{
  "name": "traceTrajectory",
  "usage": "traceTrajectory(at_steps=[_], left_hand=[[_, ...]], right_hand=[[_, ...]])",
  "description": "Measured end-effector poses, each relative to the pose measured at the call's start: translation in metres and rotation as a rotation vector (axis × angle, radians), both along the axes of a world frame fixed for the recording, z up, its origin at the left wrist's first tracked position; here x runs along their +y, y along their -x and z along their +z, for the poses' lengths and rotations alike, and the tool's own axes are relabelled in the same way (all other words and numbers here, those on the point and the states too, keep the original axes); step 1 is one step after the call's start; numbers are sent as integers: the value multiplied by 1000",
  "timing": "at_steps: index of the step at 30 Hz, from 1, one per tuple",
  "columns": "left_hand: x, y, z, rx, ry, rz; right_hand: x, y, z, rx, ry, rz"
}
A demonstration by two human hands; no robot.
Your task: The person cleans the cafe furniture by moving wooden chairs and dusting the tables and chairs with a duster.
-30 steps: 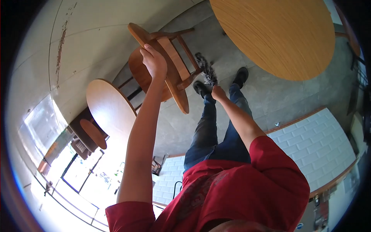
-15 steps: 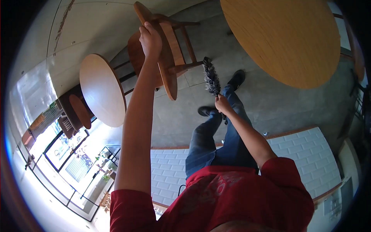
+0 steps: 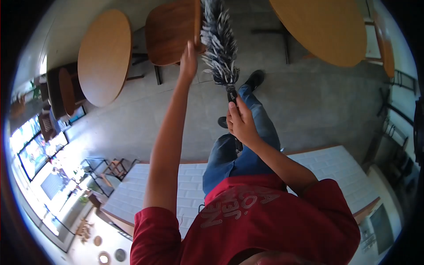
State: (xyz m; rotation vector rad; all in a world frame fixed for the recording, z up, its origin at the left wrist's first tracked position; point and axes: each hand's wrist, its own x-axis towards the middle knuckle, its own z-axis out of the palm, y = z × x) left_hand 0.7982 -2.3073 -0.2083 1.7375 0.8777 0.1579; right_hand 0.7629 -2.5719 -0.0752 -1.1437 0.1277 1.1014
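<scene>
My right hand point(image 3: 242, 121) is closed around the black handle of a fluffy grey-and-white duster point(image 3: 219, 46). The duster points up the view, its fibres close to the edge of a wooden chair point(image 3: 170, 33). My left hand point(image 3: 189, 64) is beside that chair's edge, its fingers stretched out and holding nothing. Whether its fingertips touch the wood, I cannot tell. The top of the chair is cut off by the view's edge.
A round wooden table point(image 3: 106, 57) stands to the left and a larger one point(image 3: 329, 28) at the upper right. White brick tiling point(image 3: 327, 170) with a wooden edge runs behind my legs. Stools point(image 3: 104, 172) stand near the bright windows at left.
My left hand has let go of the chair's backrest and its fingers have straightened. My right hand has raised the duster up beside the chair. The chair now sits higher in view.
</scene>
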Motion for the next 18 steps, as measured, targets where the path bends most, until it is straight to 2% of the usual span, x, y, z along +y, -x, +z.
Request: traceTrajectory(at_steps=[1, 3, 4, 6, 8, 12, 13, 17, 18], left_hand=[[-20, 43, 9, -49, 166, 53], [-51, 128, 19, 101, 457, 102], [-66, 161, 22, 102, 507, 160], [-99, 212, 21, 80, 602, 266], [-117, 248, 23, 28, 662, 366], [-153, 272, 15, -115, 812, 524], [-159, 269, 6, -142, 836, 560], [-169, 254, -59, -263, 929, 660], [-169, 244, -80, -311, 956, 687]], right_hand=[[-5, 8, 10, -91, -32, 27], [-12, 23, 23, -241, -32, 105], [-13, 26, 25, -362, -39, 143], [-21, 21, 6, -401, -28, 306], [-17, 19, -17, -719, 116, 568], [-10, -11, -70, -999, 211, 721], [-12, -34, -91, -1045, 377, 997], [6, -62, -136, -1277, 499, 1376], [14, -69, -153, -1352, 436, 1402]])
